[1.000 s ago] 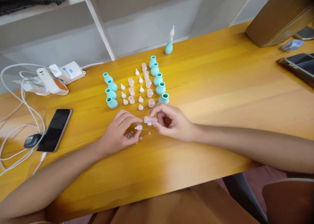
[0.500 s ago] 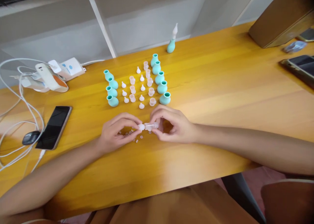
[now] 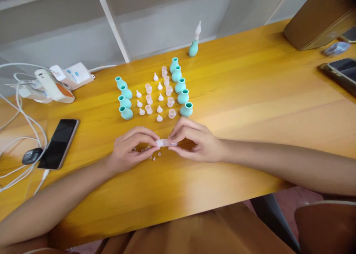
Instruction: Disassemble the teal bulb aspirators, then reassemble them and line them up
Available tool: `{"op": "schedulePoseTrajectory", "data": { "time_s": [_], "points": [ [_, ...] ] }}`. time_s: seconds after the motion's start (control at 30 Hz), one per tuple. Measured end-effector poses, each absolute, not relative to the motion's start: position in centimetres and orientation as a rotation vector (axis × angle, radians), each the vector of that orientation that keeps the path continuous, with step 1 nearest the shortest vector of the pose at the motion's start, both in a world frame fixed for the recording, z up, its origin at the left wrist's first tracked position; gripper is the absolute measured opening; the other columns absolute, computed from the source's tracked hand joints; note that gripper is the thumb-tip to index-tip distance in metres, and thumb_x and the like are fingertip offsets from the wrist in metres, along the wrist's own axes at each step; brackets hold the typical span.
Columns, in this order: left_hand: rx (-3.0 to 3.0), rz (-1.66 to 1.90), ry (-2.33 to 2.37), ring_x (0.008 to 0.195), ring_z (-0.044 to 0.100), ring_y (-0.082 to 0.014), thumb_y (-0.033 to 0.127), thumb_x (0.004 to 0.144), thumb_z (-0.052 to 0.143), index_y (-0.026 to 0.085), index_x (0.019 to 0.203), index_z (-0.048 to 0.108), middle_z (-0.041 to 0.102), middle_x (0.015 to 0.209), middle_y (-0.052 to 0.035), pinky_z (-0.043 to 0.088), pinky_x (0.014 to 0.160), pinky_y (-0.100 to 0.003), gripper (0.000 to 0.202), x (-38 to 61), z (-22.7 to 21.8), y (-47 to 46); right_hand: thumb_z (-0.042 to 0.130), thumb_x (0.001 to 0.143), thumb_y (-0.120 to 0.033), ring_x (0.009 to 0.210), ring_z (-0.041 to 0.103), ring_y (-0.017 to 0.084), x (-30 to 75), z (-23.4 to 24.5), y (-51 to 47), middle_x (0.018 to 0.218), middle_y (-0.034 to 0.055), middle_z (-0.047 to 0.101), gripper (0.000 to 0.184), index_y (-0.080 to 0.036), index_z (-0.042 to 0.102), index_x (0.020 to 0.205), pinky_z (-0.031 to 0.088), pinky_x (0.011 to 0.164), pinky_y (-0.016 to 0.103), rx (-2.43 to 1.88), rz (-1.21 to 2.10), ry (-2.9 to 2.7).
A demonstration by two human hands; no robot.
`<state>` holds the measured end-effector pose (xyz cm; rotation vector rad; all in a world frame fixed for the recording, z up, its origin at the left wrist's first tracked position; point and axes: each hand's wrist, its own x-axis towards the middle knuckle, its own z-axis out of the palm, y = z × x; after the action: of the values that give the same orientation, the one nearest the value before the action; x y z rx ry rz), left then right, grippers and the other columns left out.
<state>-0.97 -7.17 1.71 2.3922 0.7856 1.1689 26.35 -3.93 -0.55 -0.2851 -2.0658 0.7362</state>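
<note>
My left hand [image 3: 133,146] pinches a small white nozzle tip [image 3: 158,143] by its end. My right hand [image 3: 196,141] grips a clear plastic tube [image 3: 164,142] between thumb and fingers. The tip and the tube meet end to end just above the table; the fingers partly hide the joint and the tube's far end. Beneath them lie several tiny translucent rings [image 3: 159,154]. Beyond my hands stand rows of teal rubber bulbs [image 3: 186,109], clear plastic connectors [image 3: 172,114] and white nozzle tips [image 3: 159,118]. An assembled nasal aspirator [image 3: 194,48] stands upright farther back.
To the left are a phone [image 3: 59,144], a black mouse [image 3: 32,156], white cables [image 3: 26,116] and a power strip [image 3: 76,76] with chargers. A cardboard box [image 3: 314,20] and another phone [image 3: 343,74] sit at the right. The table's front edge [image 3: 178,220] runs close to my body.
My right fingers have slid along the tube toward the nozzle tip, covering more of it. My left hand keeps its pinch. The view has shifted slightly.
</note>
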Motion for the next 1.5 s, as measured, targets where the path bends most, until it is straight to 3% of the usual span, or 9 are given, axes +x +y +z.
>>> {"op": "schedulePoseTrajectory", "data": {
  "time_s": [0.3,0.83,1.27,1.5],
  "points": [
    [2.394,1.146,0.717,0.091,0.081,-0.0161,0.012,0.098,0.082,0.022,0.112,0.077,0.081,0.107,-0.0074,0.069,0.080,-0.028,0.018,-1.1,1.9,-7.3,0.078,0.101,-0.013,0.099,0.075,0.016,26.6,-0.8,-4.0,0.109,0.0064,0.070,0.017,-0.020,0.070,0.114,0.066,0.084,0.030,-0.254,0.758,-2.085],
    [2.424,1.109,0.562,0.094,0.083,-0.0201,0.011,0.097,0.084,0.024,0.126,0.078,0.084,0.106,-0.0082,0.072,0.082,-0.032,0.033,-1.2,2.3,-7.4,0.077,0.102,-0.012,0.101,0.076,0.016,26.9,-1.0,-4.4,0.113,0.0098,0.071,0.020,-0.017,0.070,0.119,0.068,0.088,0.029,-0.184,0.663,-2.173],
    [2.332,1.185,0.561,0.090,0.083,-0.0205,0.011,0.094,0.087,0.024,0.113,0.079,0.080,0.096,-0.0052,0.073,0.073,-0.031,0.025,-0.7,2.3,-8.3,0.076,0.102,-0.008,0.107,0.080,0.018,26.7,-1.3,-5.2,0.107,0.0082,0.070,0.018,-0.016,0.068,0.117,0.071,0.091,0.029,-0.116,0.633,-2.080],
    [2.317,1.193,0.518,0.093,0.083,-0.0207,0.004,0.089,0.088,0.019,0.114,0.080,0.081,0.098,-0.0073,0.072,0.079,-0.031,0.030,-0.7,2.2,-8.2,0.076,0.102,-0.007,0.108,0.080,0.018,26.7,-1.4,-5.1,0.106,0.0100,0.070,0.015,-0.012,0.070,0.114,0.070,0.093,0.028,-0.094,0.621,-2.091]
  ]
}}
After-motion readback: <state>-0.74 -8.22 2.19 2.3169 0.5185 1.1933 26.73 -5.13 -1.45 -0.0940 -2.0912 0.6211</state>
